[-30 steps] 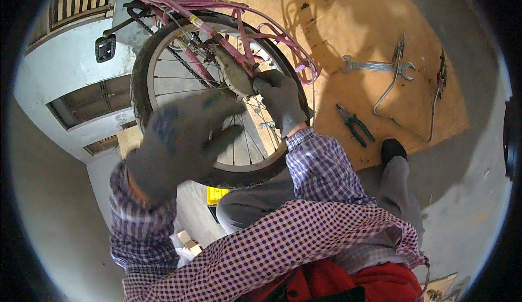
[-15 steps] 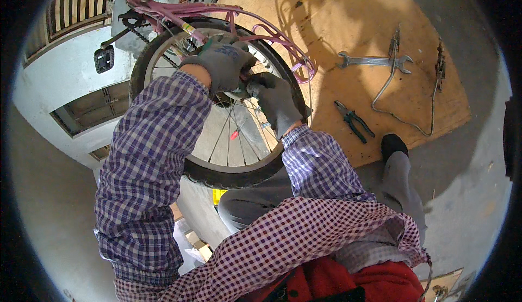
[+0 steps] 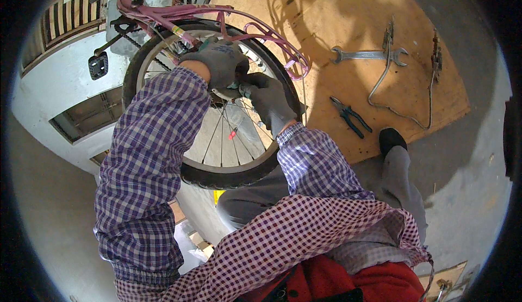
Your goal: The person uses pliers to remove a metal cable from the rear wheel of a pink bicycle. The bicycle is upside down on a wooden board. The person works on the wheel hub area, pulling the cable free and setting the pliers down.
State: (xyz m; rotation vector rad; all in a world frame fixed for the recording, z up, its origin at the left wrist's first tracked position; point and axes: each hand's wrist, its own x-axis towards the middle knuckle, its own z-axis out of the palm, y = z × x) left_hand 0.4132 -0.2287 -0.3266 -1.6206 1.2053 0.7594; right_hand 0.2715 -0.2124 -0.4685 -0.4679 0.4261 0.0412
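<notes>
A pink bicycle frame [image 3: 182, 9] lies over its wheel [image 3: 231, 169], which has a black tyre and silver rim. My left hand [image 3: 220, 63], in a grey glove, is closed at the frame near the hub, just above my right hand [image 3: 263, 98]. My right hand, also gloved, has its fingers curled close to my left. What both fingertips grip is hidden. A chain [image 3: 137, 44] runs behind the wheel to a black pedal [image 3: 98, 66]. A small red piece [image 3: 232, 133] shows among the spokes.
The wheel partly overlaps a wooden board [image 3: 337, 139] on a grey floor. On the board lie a large wrench [image 3: 359, 55], pliers [image 3: 353, 120] and two brake-like parts with cables [image 3: 390, 33]. My foot [image 3: 391, 141] is at the board's edge. A yellow object [image 3: 218, 195] shows below the wheel.
My left hand has moved up from the lower left to the frame near the hub and closed beside my right hand. In the last half second both hands have barely moved.
</notes>
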